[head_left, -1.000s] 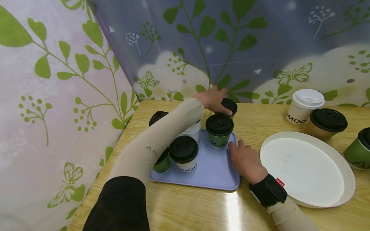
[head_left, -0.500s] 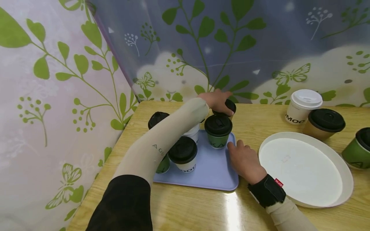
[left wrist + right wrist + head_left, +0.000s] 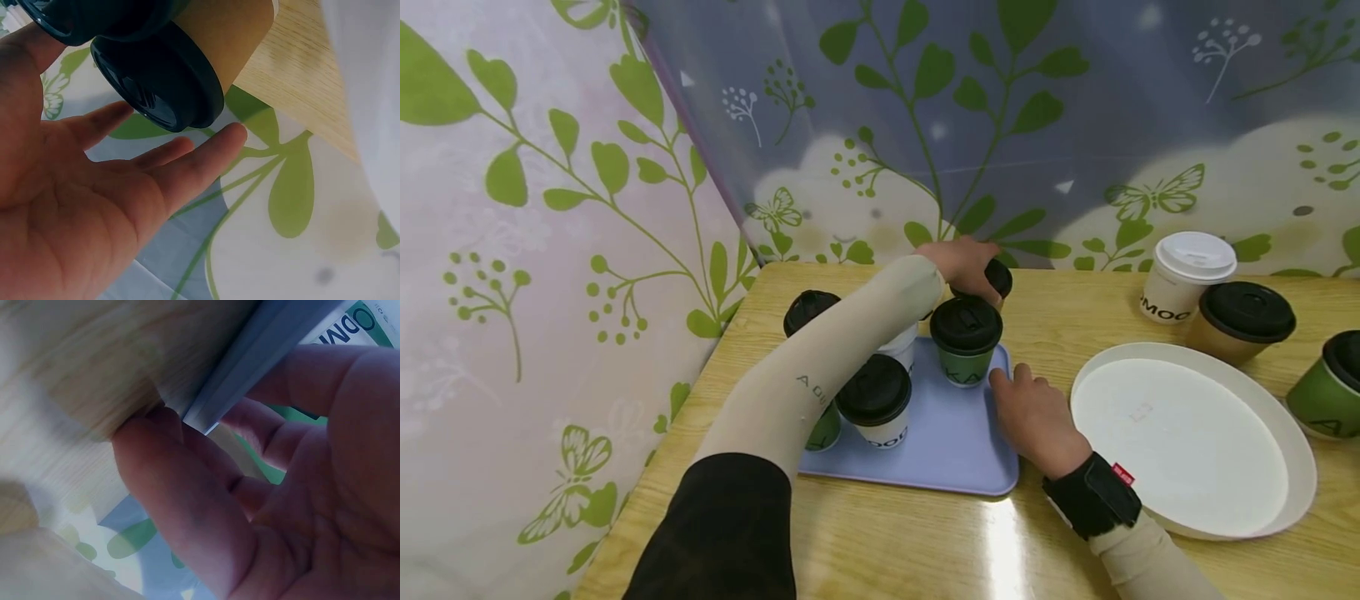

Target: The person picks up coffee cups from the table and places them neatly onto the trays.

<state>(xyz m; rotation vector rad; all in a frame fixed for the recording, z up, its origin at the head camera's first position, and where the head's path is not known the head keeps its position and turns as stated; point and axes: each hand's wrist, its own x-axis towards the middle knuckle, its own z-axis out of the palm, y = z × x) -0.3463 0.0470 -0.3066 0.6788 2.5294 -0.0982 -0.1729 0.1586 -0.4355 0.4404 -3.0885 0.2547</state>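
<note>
In the head view my left hand (image 3: 962,262) reaches over a brown paper coffee cup with a black lid (image 3: 997,277) behind the tray. The left wrist view shows its palm (image 3: 81,200) apart from the lid (image 3: 156,81), fingers spread loosely near it. A green cup (image 3: 966,342) with a black lid stands just in front. My right hand (image 3: 1037,417) grips the right rim of a lilac tray (image 3: 955,450), thumb at the rim and fingers bent outside it. On the tray's left stand a white cup (image 3: 880,400) and others partly hidden by my left sleeve.
A round white tray (image 3: 1187,450) lies to the right. Behind and beside it stand a white-lidded cup (image 3: 1187,275), a brown cup (image 3: 1240,321) and a green cup (image 3: 1330,387). Leaf-patterned cloth (image 3: 1060,150) hangs at the wooden table's (image 3: 925,542) back.
My left hand has shifted slightly right and lower over the brown cup, its thumb sinking beside the lid. The right hand stays at the tray's rim.
</note>
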